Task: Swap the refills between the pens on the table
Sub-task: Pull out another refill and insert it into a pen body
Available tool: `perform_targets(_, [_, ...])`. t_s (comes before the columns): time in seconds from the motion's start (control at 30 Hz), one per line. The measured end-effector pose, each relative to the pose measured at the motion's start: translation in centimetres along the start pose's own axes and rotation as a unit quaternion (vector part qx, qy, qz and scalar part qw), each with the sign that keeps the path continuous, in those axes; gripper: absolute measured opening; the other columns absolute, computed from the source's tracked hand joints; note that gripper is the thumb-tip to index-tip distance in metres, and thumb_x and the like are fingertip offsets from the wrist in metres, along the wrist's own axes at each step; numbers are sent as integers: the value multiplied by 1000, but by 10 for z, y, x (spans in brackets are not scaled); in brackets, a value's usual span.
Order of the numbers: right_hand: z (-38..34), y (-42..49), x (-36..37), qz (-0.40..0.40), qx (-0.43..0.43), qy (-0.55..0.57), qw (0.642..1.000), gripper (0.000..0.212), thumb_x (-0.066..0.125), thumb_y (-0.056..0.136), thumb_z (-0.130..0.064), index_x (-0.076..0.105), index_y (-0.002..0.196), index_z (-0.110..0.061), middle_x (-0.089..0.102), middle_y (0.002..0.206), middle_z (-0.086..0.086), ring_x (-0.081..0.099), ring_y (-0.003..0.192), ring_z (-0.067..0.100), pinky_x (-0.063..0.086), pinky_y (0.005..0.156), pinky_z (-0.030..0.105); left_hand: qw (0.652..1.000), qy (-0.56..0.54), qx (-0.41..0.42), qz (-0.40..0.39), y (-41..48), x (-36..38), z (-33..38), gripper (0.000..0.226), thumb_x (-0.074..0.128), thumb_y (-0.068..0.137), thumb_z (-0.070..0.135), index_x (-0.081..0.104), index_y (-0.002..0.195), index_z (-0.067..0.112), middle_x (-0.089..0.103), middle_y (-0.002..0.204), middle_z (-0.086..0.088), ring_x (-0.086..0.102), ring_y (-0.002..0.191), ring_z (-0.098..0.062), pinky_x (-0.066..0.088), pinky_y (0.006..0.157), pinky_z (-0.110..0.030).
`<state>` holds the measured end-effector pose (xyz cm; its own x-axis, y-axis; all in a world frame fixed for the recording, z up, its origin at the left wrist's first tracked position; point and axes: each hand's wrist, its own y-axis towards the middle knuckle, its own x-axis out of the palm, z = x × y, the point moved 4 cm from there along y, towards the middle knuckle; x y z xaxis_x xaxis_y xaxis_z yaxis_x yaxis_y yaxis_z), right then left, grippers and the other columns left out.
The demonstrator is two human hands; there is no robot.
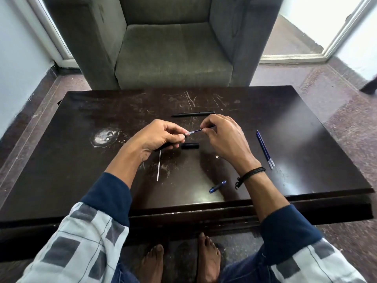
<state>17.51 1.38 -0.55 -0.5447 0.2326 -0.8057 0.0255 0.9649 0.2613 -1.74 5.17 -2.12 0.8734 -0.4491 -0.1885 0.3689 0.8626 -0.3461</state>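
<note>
blue and clear plastic refill (194, 131), centre of frame just above the tabletop (98, 180), pinched at either end by the fingers (206, 123) of the left hand (161, 135) and right hand (223, 139). likely light, thin, flexible, slick: grip near ends, not mid-span.

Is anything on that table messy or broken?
Yes. The dark table has a whitish blotch left of the left hand, and pale scratches near its far edge. A black pen piece and a blue pen piece lie loose, seemingly taken apart, not broken.
</note>
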Motion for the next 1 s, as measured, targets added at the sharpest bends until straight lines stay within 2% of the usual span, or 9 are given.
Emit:
perform_targets(0.17, [2, 0, 0, -6, 4, -3, 1000, 9, 63, 93, -19, 67, 96, -26, 62, 94, -16, 55, 97, 16, 44, 81, 32, 1000, -8, 4, -9, -2, 1, 1, 20, 66, 93, -1, 76, 107, 9, 72, 85, -6, 64, 70, -9, 52, 62, -18])
perform_targets(0.3, [-1, -1, 1, -10, -16, -8, 1000, 8, 64, 93, -19, 68, 97, -25, 63, 94, -14, 54, 95, 16, 39, 77, 27, 1000, -6, 0, -14, -2, 3, 2, 20, 67, 93, 0, 76, 107, 9, 72, 86, -6, 65, 71, -9, 54, 63, -18])
perform_targets(0.47, [-7, -4, 3, -18, -16, -9, 1000, 6, 65, 92, -21, 68, 95, -25, 67, 96, -12, 56, 98, 15, 34, 74, 28, 1000, 3, -11, -8, -1, 5, 0, 16, 72, 89, 2, 77, 103, 9, 69, 82, -3, 63, 68, -8, 53, 62, -17])
perform_targets(0.6, [-12, -7, 3, -3, -29, -4, 1000, 3, 68, 91, -23, 68, 93, -23, 66, 99, -10, 61, 92, 15, 36, 71, 27, 1000, 17, -13, -7, 0, 7, 0, 12, 73, 88, 2, 76, 98, 9, 68, 79, -4, 63, 66, -8, 54, 63, -18])
perform_targets(0.77, [-7, -8, 1, 14, -28, 4, 999, 23, 77, 84, -34, 66, 104, -28, 51, 116, -14, 59, 78, 9, 47, 72, 29, 1000, 11, -19, -7, -1, 8, 0, 13, 71, 89, 2, 74, 101, 7, 66, 79, -5, 62, 65, -8, 53, 60, -16])
perform_targets(0.9, [0, -3, -13, 56, 38, 92, 993, 46, 85, 75, -37, 62, 115, -35, 38, 124, -15, 59, 80, 7, 53, 80, 32, 1000, -6, -20, 2, -1, 5, 1, 16, 68, 91, 1, 72, 106, 3, 66, 78, -6, 61, 67, -9, 52, 63, -18])
perform_targets(1.0, [15, -1, -19, 105, 153, 220, 958, 43, 86, 76, -30, 65, 113, -31, 42, 124, -11, 63, 86, 3, 55, 87, 30, 1000, -14, -17, 7, -2, 5, 2, 16, 67, 92, -1, 71, 108, 1, 65, 78, -8, 61, 65, -10, 52, 61, -17])
